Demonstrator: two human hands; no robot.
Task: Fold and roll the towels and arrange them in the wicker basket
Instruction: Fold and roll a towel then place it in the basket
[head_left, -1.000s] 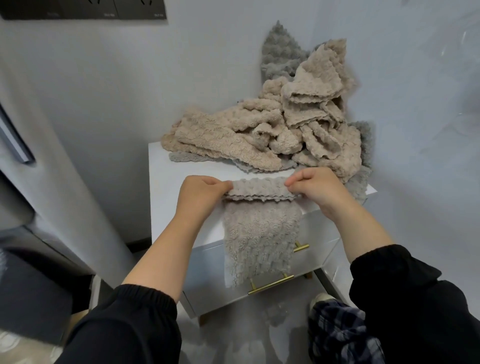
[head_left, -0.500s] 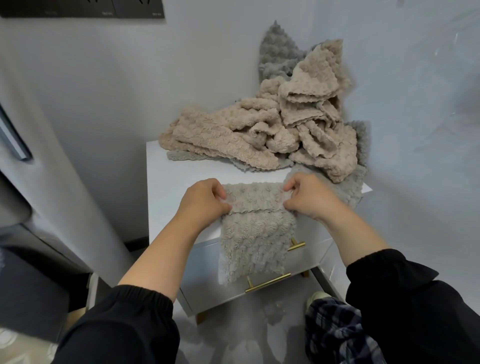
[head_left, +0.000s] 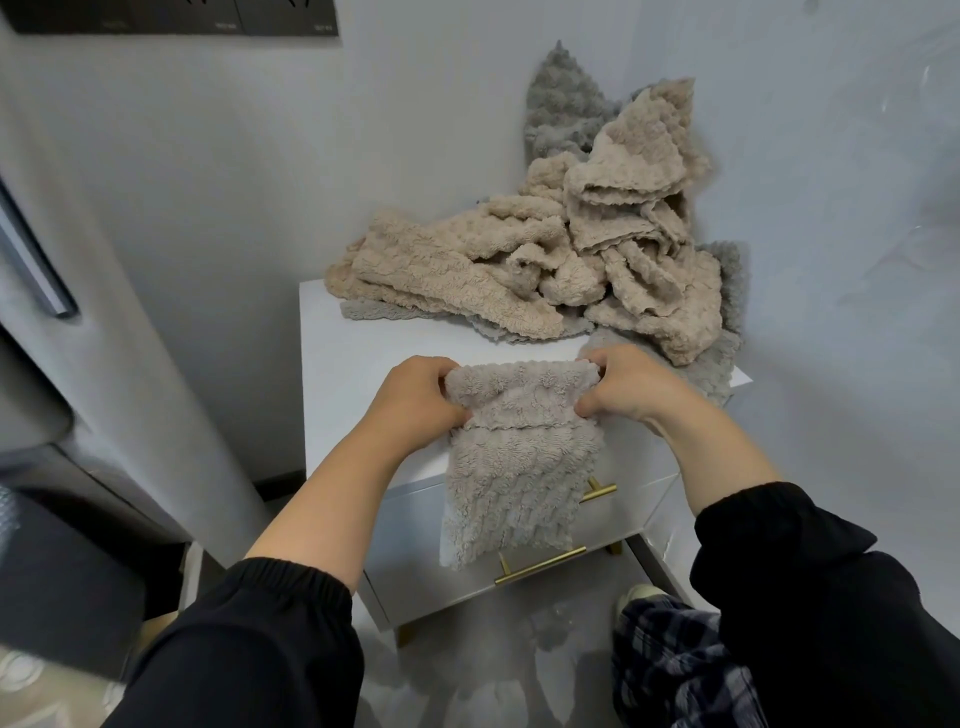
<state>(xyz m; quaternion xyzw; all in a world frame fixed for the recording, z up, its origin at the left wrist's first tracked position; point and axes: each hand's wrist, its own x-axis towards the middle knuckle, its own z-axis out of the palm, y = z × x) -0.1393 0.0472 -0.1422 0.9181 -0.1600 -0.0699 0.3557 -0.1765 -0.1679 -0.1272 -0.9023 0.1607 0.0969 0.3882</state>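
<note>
Now the left hand (head_left: 415, 402) and right hand (head_left: 631, 387) grip the rolled top of the soft grey towel (head_left: 519, 467) at the near edge of the white bench (head_left: 353, 364). Roll it tight and even.

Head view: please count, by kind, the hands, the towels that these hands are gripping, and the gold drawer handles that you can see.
2 hands: left hand, right hand
1 towel, gripped by both hands at its rolled end
2 gold drawer handles: lower, upper
Total: 5
</note>
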